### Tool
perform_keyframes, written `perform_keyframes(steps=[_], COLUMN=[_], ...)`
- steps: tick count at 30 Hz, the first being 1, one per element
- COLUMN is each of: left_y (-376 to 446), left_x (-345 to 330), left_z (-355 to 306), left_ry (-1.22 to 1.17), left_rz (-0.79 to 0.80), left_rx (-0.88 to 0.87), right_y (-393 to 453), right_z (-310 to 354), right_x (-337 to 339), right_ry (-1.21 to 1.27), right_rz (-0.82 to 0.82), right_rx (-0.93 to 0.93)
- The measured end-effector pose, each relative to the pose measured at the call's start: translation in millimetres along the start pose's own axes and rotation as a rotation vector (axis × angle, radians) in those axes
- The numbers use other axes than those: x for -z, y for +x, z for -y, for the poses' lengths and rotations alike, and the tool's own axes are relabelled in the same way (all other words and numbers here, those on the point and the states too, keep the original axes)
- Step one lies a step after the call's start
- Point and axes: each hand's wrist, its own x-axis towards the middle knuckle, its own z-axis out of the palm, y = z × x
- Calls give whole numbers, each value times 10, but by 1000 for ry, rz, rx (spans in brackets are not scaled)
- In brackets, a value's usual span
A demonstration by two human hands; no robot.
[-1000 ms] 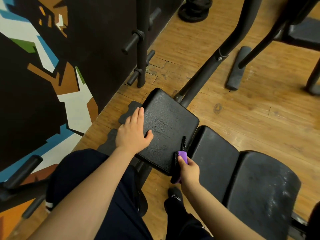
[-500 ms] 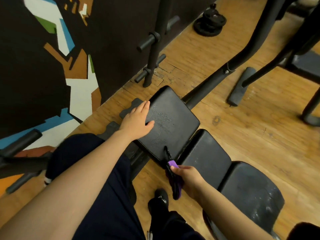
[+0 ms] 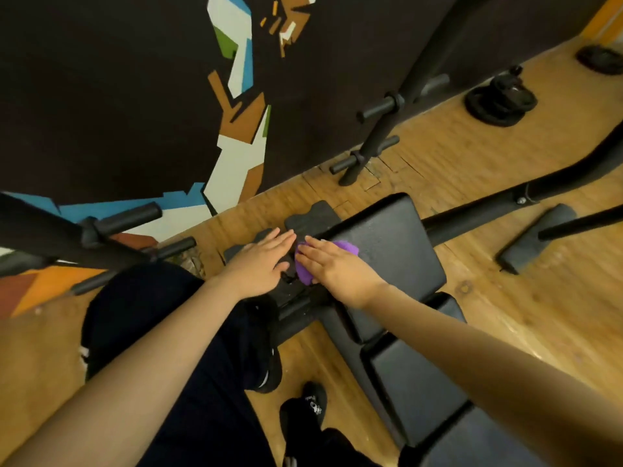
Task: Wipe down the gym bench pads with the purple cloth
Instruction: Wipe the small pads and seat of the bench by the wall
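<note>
**Working the cloth along the near edge of the end pad**

My right hand (image 3: 337, 264) lies flat, fingers straight and together, pressing the purple cloth (image 3: 305, 269) onto the end pad (image 3: 387, 244) at its 9 o'clock edge. The cloth is bunched under my palm, peeking out beyond my knuckles at 1 o'clock and under my fingertips at 9 o'clock. My left hand (image 3: 261, 261) is just beside it at 9 o'clock, also spread wide and holding nothing, fingers reaching over the dark frame parts (image 3: 312, 214) past the pad's edge; I cannot tell whether it bears down or only hovers there.

To do this stroke well, I judge I should keep my palm flat so the cloth stays spread rather than balling up, and draw it in long overlapping passes from this edge toward 3 o'clock, where most of the pad looks untouched. The edge and rolled corner want a deliberate pass, since the cloth could slip off into the gap by the frame. Bracing with my left hand should keep the pad from rocking.

The middle pad (image 3: 397, 318) and the nearest pad (image 3: 414, 392) run toward 5 o'clock under my right forearm. They look dull and appear to need wiping yet, so I reckon the job is far from finished.
</note>
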Motion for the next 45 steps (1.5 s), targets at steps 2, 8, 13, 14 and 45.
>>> perform_keyframes(steps=[2, 8, 13, 14, 45], left_y=[-35, -35, -8, -1, 33], left_x=[-36, -96, -239, -243, -191], left_z=[23, 16, -85, -102, -26], left_ry=[33, 66, 124, 123, 94], left_rz=[-29, -40, -9, -6, 4], left_rx=[5, -42, -100, -100, -162], right_y=[-2, -880, -642, -469, -1065], right_z=[44, 161, 0, -79, 187], right_x=[-64, -292, -89, -37, -301], right_ry=[-63, -119, -45, -58, -246], right_rz=[53, 133, -12, -89, 274], right_rx=[16, 177, 197, 155, 213])
